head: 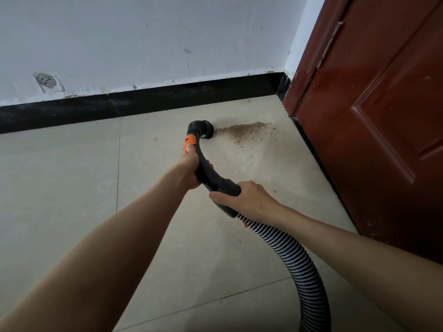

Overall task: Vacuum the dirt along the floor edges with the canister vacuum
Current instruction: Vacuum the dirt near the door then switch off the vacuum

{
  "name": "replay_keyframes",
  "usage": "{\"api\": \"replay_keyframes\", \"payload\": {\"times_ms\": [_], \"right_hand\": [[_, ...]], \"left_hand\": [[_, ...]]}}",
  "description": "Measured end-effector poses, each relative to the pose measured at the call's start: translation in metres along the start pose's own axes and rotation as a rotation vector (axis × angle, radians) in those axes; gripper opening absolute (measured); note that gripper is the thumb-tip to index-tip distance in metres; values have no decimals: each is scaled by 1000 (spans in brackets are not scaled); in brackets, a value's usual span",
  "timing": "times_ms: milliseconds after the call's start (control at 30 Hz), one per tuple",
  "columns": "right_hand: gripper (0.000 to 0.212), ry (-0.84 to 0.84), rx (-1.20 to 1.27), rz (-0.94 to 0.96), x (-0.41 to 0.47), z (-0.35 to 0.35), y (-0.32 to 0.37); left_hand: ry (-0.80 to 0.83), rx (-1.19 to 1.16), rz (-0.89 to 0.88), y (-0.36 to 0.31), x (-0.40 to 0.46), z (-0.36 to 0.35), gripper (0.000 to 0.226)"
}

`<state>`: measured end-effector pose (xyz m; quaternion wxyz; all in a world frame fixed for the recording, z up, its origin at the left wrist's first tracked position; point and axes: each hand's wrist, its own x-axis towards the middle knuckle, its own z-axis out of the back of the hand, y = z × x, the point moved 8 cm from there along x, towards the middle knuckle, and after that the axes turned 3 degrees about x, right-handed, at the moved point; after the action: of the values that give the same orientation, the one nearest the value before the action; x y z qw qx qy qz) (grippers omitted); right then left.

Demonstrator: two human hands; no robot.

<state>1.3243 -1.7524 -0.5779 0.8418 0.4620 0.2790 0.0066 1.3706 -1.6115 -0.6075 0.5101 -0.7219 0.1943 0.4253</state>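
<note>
A patch of brown dirt (247, 131) lies on the beige tiled floor (72, 178) near the corner. The vacuum's round black brush nozzle (205, 130) rests on the floor at the dirt's left edge. My left hand (190, 167) grips the curved black wand handle (206, 168) just below its orange collar (190, 141). My right hand (242, 198) grips the lower end of the handle, where the ribbed grey hose (297, 264) joins it. The hose curves down and out at the bottom edge. The canister is not in view.
A white wall (143, 39) with a black baseboard (119, 105) runs along the far side. A dark red wooden door (374, 121) stands on the right, meeting the wall at the corner. A few specks lie scattered around the dirt patch.
</note>
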Motion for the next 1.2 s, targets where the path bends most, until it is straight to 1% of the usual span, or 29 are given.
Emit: {"api": "replay_keyframes", "payload": {"times_ms": [233,333,500,633,767,933,1200], "right_hand": [[58,11,7,-36,2,9,8],[58,27,56,-14,4,16,14],[59,39,122,-10,7,22,14],[60,19,145,-19,7,33,6],[57,3,202,-45,2,43,-8],[55,-33,124,-35,1,49,-12],[56,-59,95,-60,-3,60,-18]], "left_hand": [[-4,74,-10,-15,-8,-17,78],[-13,55,-5,-21,-11,-19,77],[-78,92,-46,-27,-14,-22,68],[-54,134,-39,-26,-12,-38,68],[-63,196,-51,-22,-8,-50,67],[-35,186,-59,-16,-6,-57,74],[-12,179,-58,-13,-5,-69,73]]}}
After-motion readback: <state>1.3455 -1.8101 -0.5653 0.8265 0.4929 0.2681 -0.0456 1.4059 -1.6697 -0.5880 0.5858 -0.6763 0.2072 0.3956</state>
